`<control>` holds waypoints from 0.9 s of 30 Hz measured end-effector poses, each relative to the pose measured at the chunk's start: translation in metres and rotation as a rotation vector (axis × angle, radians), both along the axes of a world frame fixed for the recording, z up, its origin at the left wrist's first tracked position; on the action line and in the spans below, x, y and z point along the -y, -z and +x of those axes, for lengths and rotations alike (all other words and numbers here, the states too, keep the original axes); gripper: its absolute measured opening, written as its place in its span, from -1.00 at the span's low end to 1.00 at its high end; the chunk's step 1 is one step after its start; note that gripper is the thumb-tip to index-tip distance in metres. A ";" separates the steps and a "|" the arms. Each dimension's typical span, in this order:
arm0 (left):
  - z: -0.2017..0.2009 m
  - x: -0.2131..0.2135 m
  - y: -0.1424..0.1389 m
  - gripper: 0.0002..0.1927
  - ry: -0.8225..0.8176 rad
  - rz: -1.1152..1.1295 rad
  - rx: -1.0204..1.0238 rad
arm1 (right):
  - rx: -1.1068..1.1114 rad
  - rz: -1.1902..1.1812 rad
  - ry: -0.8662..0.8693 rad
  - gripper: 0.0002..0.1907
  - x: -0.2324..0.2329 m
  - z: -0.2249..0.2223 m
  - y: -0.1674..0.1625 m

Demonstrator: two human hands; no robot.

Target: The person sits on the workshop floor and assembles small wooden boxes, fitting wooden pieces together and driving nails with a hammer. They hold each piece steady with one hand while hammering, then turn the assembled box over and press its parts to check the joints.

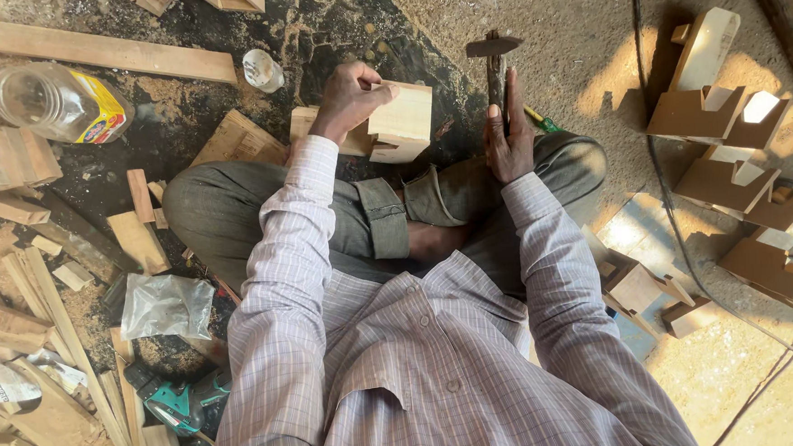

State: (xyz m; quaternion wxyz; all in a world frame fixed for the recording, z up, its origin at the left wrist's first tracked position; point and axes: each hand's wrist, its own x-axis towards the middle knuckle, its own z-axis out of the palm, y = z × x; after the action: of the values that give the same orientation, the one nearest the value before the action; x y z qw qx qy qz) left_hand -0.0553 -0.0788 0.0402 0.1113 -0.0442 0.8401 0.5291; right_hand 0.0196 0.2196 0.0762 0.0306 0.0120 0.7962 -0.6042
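A person sits cross-legged on the floor (458, 12). The left hand (350, 97) grips a notched wooden block (402, 121) before the knees; the right hand (510, 140) is wrapped around a raised hammer (494, 55). Finished-looking notched pieces (737, 169) lie right. A clear jar with yellow label (60, 103) lies far left.

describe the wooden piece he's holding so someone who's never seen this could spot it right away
Start from the seated person's crossed legs in grey trousers, in the middle of the view. Just beyond the knees, the left hand grips a pale wooden block from above. Unlike the brown notched pieces in the sunlight on the right, it is light, squarish, with a small step cut in its underside.
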 end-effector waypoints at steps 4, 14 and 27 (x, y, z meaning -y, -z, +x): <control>0.017 -0.006 0.006 -0.50 -0.152 0.091 0.000 | -0.047 -0.008 -0.026 -0.32 -0.002 0.000 0.002; 0.150 -0.049 0.015 -0.18 -0.249 0.023 -0.022 | -0.032 0.087 -0.055 -0.33 -0.002 -0.004 0.017; 0.137 -0.062 0.000 -0.47 -0.425 0.697 0.071 | -0.108 0.304 -0.087 -0.37 -0.008 -0.002 0.029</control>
State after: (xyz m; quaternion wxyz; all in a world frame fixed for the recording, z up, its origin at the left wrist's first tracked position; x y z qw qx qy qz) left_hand 0.0821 -0.0163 0.0405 0.0368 -0.1947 0.5782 0.7915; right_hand 0.0179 0.2274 0.0470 0.0118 -0.0504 0.8786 -0.4747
